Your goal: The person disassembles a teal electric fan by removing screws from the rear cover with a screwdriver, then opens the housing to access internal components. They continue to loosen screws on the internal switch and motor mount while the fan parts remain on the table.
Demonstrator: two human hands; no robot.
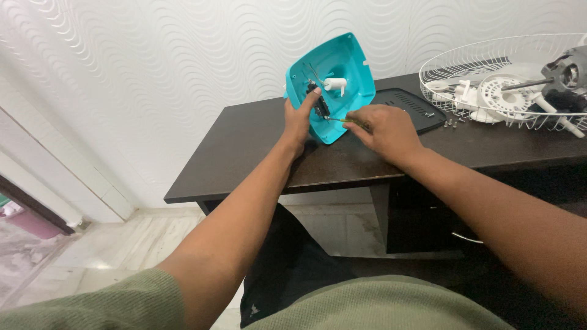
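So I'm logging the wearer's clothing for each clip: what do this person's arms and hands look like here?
Both forearms are bare. The left hand and right hand wear no gloves, and no rings or watch show. Olive-green sleeves end near the elbows, part of an olive-green top.

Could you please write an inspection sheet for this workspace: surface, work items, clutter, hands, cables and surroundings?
Surface: dark table, set against the wall.
Work items: teal cover propped on edge, hollow side facing the person; white part and dark part inside it.
Clutter: black grille flat behind the cover; wire guard at the right holding white parts and a motor; loose screws beside it.
Hands: left hand grips the cover, thumb on the dark part; right hand holds a thin tool pointed into the cover.
Cables: thin wires inside the cover.
Surroundings: wavy white wall, pale tile floor.
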